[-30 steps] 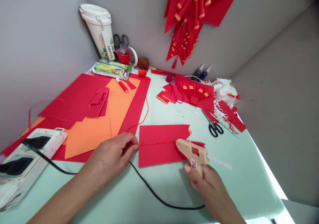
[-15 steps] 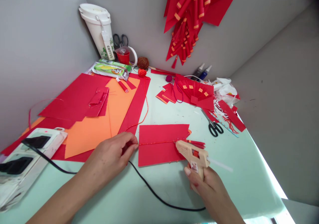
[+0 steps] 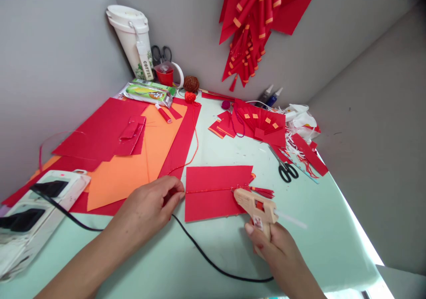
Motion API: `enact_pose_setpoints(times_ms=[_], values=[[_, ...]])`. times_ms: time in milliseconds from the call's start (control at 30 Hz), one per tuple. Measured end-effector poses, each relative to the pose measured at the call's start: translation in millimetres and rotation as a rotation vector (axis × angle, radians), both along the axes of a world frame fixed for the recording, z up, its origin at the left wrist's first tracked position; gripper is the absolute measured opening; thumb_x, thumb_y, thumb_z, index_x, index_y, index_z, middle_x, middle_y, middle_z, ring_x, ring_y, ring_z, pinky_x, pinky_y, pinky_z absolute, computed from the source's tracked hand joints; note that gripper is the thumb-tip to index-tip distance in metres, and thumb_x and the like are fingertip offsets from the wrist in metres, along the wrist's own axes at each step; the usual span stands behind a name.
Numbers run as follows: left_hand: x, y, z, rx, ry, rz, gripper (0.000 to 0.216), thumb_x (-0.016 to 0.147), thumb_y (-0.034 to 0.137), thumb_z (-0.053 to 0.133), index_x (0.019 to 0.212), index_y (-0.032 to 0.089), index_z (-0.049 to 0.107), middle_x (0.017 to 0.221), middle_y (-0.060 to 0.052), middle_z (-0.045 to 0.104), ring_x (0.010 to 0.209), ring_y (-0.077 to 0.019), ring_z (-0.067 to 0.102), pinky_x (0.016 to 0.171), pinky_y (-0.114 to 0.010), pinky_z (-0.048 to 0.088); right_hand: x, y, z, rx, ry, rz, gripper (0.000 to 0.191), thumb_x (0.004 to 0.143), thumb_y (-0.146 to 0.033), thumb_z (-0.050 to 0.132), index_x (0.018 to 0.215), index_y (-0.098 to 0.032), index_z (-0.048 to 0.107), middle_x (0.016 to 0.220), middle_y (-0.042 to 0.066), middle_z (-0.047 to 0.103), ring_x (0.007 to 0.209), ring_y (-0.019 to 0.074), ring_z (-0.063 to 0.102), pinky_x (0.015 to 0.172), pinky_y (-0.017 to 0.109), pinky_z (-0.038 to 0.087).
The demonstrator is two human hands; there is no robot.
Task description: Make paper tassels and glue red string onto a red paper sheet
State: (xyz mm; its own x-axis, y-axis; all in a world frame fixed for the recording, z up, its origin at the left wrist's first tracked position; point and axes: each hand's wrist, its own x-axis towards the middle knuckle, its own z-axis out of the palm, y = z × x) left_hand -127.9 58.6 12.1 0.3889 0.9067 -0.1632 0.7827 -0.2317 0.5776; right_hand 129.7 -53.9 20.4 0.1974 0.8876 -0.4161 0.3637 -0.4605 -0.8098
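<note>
A red paper rectangle (image 3: 213, 192) lies on the pale green table (image 3: 219, 245) with a thin red thread (image 3: 206, 190) stretched across its middle. My left hand (image 3: 149, 208) pinches the thread at the paper's left edge. My right hand (image 3: 273, 243) grips a beige hot glue gun (image 3: 256, 206), its nozzle touching the paper near the right end of the thread, beside a small red tassel (image 3: 261, 192). The gun's black cord (image 3: 206, 257) runs across the table under my left arm.
Large red and orange sheets (image 3: 133, 152) cover the left of the table, with a white power strip (image 3: 36, 201) in front. Black scissors (image 3: 284, 166), red paper pieces (image 3: 259, 123) and scraps lie at right. A coffee cup (image 3: 131, 39), tape and thread balls stand at the back.
The glue gun and my right hand have shifted slightly left and up along the thread. My left hand has stayed put.
</note>
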Motion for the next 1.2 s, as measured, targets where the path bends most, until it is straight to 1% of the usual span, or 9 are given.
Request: enact_pose_setpoints(times_ms=[267,433,500,600,733,867,1033,1200], values=[[1.4,-0.8,3.5,-0.01,0.005,-0.007,0.022,0.092,0.041,0.044,0.083,0.024,0.055,0.072,0.002,0.064,0.062,-0.0166,0.057,0.06,-0.027,0.04,-0.4,1.8,7.3,0.005,-0.028,0.013,0.034,0.087,-0.052,0.053,0.077,-0.022,0.065,0.054,0.0,0.051,0.059,0.0208,0.054,0.054,0.029,0.044],[0.6,-0.7,3.1,-0.007,0.011,-0.01,0.021,0.092,0.039,0.044,0.083,0.024,0.056,0.073,0.002,0.064,0.061,-0.0162,0.057,0.06,-0.027,0.04,-1.4,3.4,9.1,0.018,-0.01,0.013,0.033,0.085,-0.051,0.054,0.092,-0.022,0.068,0.057,0.0,0.054,0.059,0.021,0.055,0.053,0.029,0.043],[0.7,-0.5,3.2,-0.009,0.016,-0.009,0.021,0.092,0.039,0.044,0.084,0.023,0.056,0.073,0.002,0.064,0.061,-0.0161,0.056,0.059,-0.027,0.04,-1.2,3.7,9.2,0.008,0.004,0.017,0.034,0.085,-0.051,0.054,0.094,-0.022,0.068,0.058,0.0,0.054,0.059,0.0206,0.055,0.052,0.028,0.042],[1.5,-0.4,4.2,-0.008,0.022,-0.008,0.021,0.092,0.038,0.043,0.084,0.023,0.056,0.072,0.002,0.064,0.061,-0.0164,0.056,0.059,-0.027,0.039,0.0,3.3,10.2,-0.028,0.015,0.036,0.033,0.086,-0.051,0.053,0.089,-0.022,0.067,0.058,0.001,0.054,0.06,0.021,0.056,0.051,0.028,0.042],[3.1,-0.7,6.2,-0.006,0.029,-0.002,0.021,0.091,0.038,0.044,0.083,0.023,0.056,0.072,0.002,0.064,0.062,-0.0167,0.056,0.059,-0.027,0.039,1.9,1.4,14.0,-0.052,-0.004,0.038,0.032,0.085,-0.052,0.054,0.082,-0.022,0.065,0.059,0.002,0.055,0.064,0.0225,0.057,0.054,0.029,0.044],[3.7,-0.3,5.9,-0.006,0.024,0.007,0.021,0.091,0.037,0.044,0.082,0.023,0.056,0.072,0.002,0.065,0.062,-0.0167,0.057,0.06,-0.027,0.039,1.6,-0.1,17.5,-0.03,0.008,0.011,0.035,0.084,-0.054,0.056,0.072,-0.022,0.059,0.057,0.0,0.05,0.058,0.0186,0.051,0.05,0.027,0.04],[2.2,-0.6,4.7,-0.01,0.013,0.002,0.021,0.091,0.038,0.044,0.084,0.023,0.057,0.075,0.001,0.065,0.064,-0.017,0.058,0.061,-0.027,0.04,-4.0,4.0,17.6,0.005,0.028,-0.018,0.039,0.083,-0.055,0.056,0.065,-0.021,0.051,0.057,-0.002,0.046,0.054,0.0144,0.043,0.049,0.025,0.038],[2.6,-2.3,8.2,-0.003,0.005,0.009,0.02,0.09,0.036,0.044,0.083,0.023,0.057,0.074,0.001,0.065,0.065,-0.0172,0.058,0.061,-0.027,0.04,-10.1,10.1,14.2,0.045,-0.005,0.005,0.04,0.085,-0.053,0.055,0.059,-0.022,0.053,0.052,-0.001,0.045,0.055,0.0168,0.048,0.05,0.025,0.04]])
